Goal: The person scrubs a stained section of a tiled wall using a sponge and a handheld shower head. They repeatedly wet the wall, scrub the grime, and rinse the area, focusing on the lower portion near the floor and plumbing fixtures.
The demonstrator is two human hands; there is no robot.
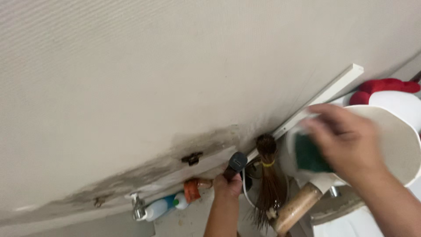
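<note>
Right hand (346,140) presses a green scouring sponge (309,154) against the white bucket (394,145), fingers closed on it. Sponge appears soft, light, best pinched at the edges. Left hand (228,184) grips a dark handle (235,164). Motion blur obscures fingertips; the bucket base is cut off.

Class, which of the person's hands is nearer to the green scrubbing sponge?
Right. The right hand presses the green sponge against the white bucket; the left hand grips a dark handle lower down, apart from it.
</note>
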